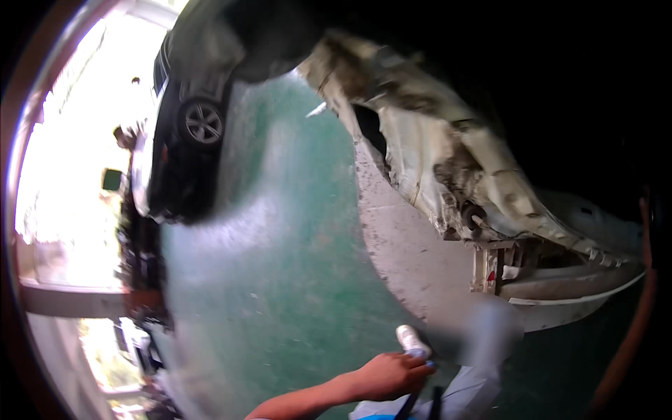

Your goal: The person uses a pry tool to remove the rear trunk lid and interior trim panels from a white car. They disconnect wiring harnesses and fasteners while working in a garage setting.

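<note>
My left hand (393, 376) reaches in from the lower edge, low in front of my body. Its fingers are curled closed, and a small blue bit shows at the fingertips; what it is I cannot make out. Just beyond the hand a white shoe (409, 339) rests on the green floor (294, 280). Pale grey trousers (470, 392) and two dark straps hang beside the hand. Ahead to the right is a dirty, cream-coloured stripped car body (448, 154), apart from the hand. My right hand does not show.
A pale grey flat surface (406, 252) with a curved edge lies under the car body. At the far left stands a dark car (185, 157) with a spoked wheel, near bright openings. An orange-brown bar or hose (633, 336) runs along the right rim. The upper right is black.
</note>
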The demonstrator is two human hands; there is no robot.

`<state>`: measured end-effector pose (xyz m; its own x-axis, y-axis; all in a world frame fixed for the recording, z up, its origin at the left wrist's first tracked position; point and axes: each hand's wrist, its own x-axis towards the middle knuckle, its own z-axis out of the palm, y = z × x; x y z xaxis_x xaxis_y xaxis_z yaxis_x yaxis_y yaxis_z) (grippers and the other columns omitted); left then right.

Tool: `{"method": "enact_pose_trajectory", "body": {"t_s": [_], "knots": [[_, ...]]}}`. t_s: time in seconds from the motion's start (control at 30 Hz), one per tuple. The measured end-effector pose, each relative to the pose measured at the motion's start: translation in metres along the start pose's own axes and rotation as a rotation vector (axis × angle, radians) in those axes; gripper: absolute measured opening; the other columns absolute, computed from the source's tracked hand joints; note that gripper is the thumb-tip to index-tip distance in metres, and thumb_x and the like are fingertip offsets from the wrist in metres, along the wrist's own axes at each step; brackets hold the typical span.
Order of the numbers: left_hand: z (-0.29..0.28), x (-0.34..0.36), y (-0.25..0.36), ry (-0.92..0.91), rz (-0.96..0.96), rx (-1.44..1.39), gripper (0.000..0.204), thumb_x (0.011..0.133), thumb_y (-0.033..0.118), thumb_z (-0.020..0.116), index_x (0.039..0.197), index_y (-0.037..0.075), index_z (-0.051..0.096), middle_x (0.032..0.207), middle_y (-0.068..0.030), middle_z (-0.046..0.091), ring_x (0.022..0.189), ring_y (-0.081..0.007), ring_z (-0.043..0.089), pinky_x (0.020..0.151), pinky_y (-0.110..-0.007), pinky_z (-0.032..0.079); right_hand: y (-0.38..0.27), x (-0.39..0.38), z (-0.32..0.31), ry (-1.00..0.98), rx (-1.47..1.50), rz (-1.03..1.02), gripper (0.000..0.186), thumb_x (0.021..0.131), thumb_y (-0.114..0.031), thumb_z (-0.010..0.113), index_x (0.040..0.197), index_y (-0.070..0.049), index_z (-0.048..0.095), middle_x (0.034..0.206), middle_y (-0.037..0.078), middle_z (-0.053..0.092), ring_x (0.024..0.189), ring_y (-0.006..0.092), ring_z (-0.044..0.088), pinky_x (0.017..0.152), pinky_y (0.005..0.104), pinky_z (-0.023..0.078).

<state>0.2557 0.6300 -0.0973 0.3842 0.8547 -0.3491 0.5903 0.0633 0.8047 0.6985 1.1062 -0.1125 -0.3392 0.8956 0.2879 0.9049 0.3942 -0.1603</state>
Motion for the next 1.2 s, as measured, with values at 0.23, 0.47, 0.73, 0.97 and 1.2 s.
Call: {"method": "enact_pose_trajectory", "body": {"t_s": [0.23, 0.47, 0.73, 0.97, 1.2], "knots": [[0.016, -0.114, -0.023, 0.479, 0.189, -0.543, 0.038, 0.092, 0.014, 0.065, 0.128, 0.005, 0.058, 0.115, -0.0128, 0.065, 0.097, -0.0328, 0.066, 0.078, -0.041, 0.056, -0.101, 0.004, 0.006, -0.23, 0.056, 0.257, 0.043, 0.097, -0.028, 0.065, 0.132, -0.003, 0.062, 0.109, 0.009, 0.071, 0.103, 0.0152, 0.064, 0.091, 0.0285, 0.046], [-0.013, -0.16, -0.03, 0.795, 0.112, -0.749, 0.021, 0.083, 0.009, 0.071, 0.101, -0.002, 0.073, 0.093, -0.0172, 0.071, 0.086, -0.0323, 0.068, 0.075, -0.04, 0.052, -0.079, -0.006, 0.054, -0.072, 0.164, 0.154, 0.041, 0.096, -0.022, 0.063, 0.132, -0.001, 0.061, 0.117, 0.015, 0.071, 0.104, 0.0209, 0.066, 0.091, 0.0305, 0.048], [-0.051, -0.151, 0.022, 0.9, 0.487, -1.058, 0.03, 0.094, 0.009, 0.062, 0.123, 0.008, 0.066, 0.101, -0.0214, 0.068, 0.093, -0.0373, 0.065, 0.079, -0.051, 0.053, -0.144, -0.02, 0.047, -0.031, 0.131, 0.172, 0.037, 0.095, -0.022, 0.063, 0.128, -0.004, 0.064, 0.109, 0.018, 0.072, 0.096, 0.0271, 0.069, 0.086, 0.0348, 0.05], [-0.04, -0.084, 0.112, 1.34, 0.665, -1.155, 0.04, 0.104, 0.028, 0.048, 0.144, 0.034, 0.05, 0.109, -0.0218, 0.062, 0.096, -0.0394, 0.06, 0.08, -0.051, 0.056, -0.165, -0.023, 0.03, 0.022, 0.082, 0.13, 0.036, 0.094, -0.024, 0.064, 0.125, -0.006, 0.066, 0.11, 0.021, 0.071, 0.099, 0.0379, 0.068, 0.085, 0.0409, 0.051], [-0.04, -0.059, 0.155, 1.414, 0.628, -1.367, 0.034, 0.105, 0.037, 0.041, 0.131, 0.026, 0.061, 0.115, -0.0177, 0.061, 0.095, -0.0428, 0.059, 0.077, -0.052, 0.055, -0.179, -0.027, 0.024, 0.018, 0.052, 0.175, 0.037, 0.093, -0.029, 0.064, 0.126, -0.011, 0.066, 0.11, 0.017, 0.071, 0.101, 0.0367, 0.068, 0.086, 0.0421, 0.051]]}}
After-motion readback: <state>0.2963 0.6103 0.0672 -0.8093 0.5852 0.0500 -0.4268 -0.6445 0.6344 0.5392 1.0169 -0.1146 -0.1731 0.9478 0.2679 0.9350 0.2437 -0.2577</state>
